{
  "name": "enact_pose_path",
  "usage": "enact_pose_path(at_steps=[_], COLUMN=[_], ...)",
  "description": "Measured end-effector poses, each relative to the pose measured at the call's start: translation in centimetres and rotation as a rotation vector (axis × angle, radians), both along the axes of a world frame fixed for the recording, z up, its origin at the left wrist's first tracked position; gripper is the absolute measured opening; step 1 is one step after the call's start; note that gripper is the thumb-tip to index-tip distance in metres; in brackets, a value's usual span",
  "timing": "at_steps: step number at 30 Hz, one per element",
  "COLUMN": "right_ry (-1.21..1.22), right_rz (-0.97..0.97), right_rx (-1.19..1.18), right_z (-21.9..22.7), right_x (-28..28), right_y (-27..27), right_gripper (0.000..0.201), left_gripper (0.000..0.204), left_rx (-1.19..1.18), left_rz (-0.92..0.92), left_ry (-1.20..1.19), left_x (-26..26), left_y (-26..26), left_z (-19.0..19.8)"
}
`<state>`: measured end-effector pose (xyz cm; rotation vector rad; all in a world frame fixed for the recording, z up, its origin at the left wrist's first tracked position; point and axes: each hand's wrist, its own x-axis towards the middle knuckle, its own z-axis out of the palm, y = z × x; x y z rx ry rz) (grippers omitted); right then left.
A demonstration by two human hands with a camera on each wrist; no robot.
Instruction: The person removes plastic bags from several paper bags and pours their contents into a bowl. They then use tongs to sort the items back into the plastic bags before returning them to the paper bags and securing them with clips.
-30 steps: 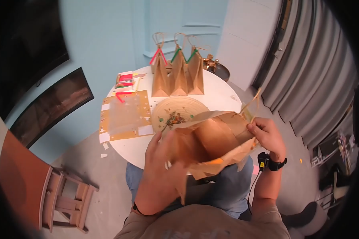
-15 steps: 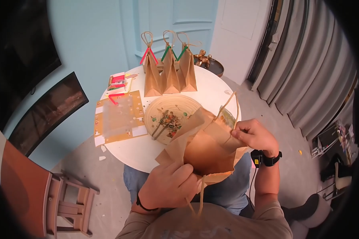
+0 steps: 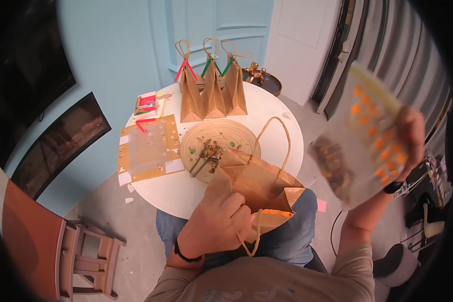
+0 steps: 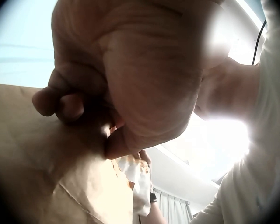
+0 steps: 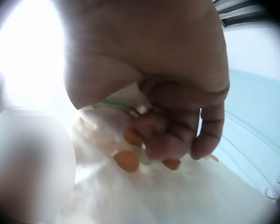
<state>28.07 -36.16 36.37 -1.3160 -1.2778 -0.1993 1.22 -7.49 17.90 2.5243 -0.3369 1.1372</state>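
My left hand (image 3: 216, 224) grips the near left rim of an open brown paper bag (image 3: 259, 186). The bag stands tilted over my lap at the table's front edge, with one twisted handle (image 3: 289, 131) sticking up. In the left wrist view its brown paper side (image 4: 32, 154) lies under my curled fingers. Out to the right, my right hand (image 3: 412, 143) holds a translucent pouch (image 3: 332, 128) by its side, raised in the air. The pouch has orange dots and a dark brown patch low on its left. In the right wrist view my fingertips (image 5: 165, 144) press into its pale film.
On the round white table (image 3: 282, 110), three handled paper bags (image 3: 214, 95) stand at the back. A woven round tray (image 3: 191, 141) holds tongs (image 3: 201, 163) and dried bits. A tan board (image 3: 126, 163) with a clear sheet lies left. A wooden chair (image 3: 93, 256) stands lower left.
My right hand has let go of the paper bag's right rim and swung up to the right, now with the dotted pouch in it. My left hand has kept its grip on the bag.
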Motion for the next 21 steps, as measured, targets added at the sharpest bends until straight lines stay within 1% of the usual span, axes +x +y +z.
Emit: enact_pose_path(at_steps=[1,2,4,6,9,12,13,15,16,19,21], right_ry=[0.091,0.151,0.135,0.099,0.090,0.206,0.207,0.296,0.309,0.331,0.319], right_rz=[0.162,0.279,0.340,0.298,0.335,0.253,0.228,0.304,0.293,0.263,0.242], right_rx=[0.122,0.202,0.193,0.277,0.261,-0.308,-0.362,-0.380,-0.367,-0.349,-0.351], right_z=[1.0,1.9,3.6,3.8,1.7,0.4,-0.6,-1.3,-1.3,-1.2,-1.2], right_x=[-0.8,-1.5,-1.3,-0.6,-3.3,-4.6,-4.6,-3.7,-3.4,-2.3,-1.9], right_y=[0.5,0.9,1.2,2.7,9.1,13.5,14.6,15.3,15.3,15.2,15.3], right_gripper=[0.046,0.044,0.037,0.032,0.024,0.044,0.048,0.050,0.050,0.050,0.050], left_gripper=[0.026,0.026,0.026,0.025,0.023,0.020,0.021,0.025,0.029,0.031,0.032], left_rx=[-0.011,-0.021,-0.032,-0.032,-0.024,-0.001,-0.010,-0.031,-0.047,-0.075,-0.102], left_rz=[0.005,0.009,0.012,0.008,-0.003,-0.019,-0.003,0.036,0.000,-0.113,-0.119], left_ry=[0.010,0.021,0.031,0.030,0.038,-0.072,-0.144,-0.289,-0.284,-0.283,-0.240], left_x=[0.1,0.2,0.3,0.5,0.3,-0.8,-1.5,-3.0,-3.3,-2.9,-3.2], left_y=[0.0,-0.1,-0.2,-0.2,-0.4,0.1,0.0,-0.2,0.2,1.5,1.7], left_z=[0.0,0.0,0.0,0.1,0.3,0.1,0.2,0.5,0.4,0.3,0.5])
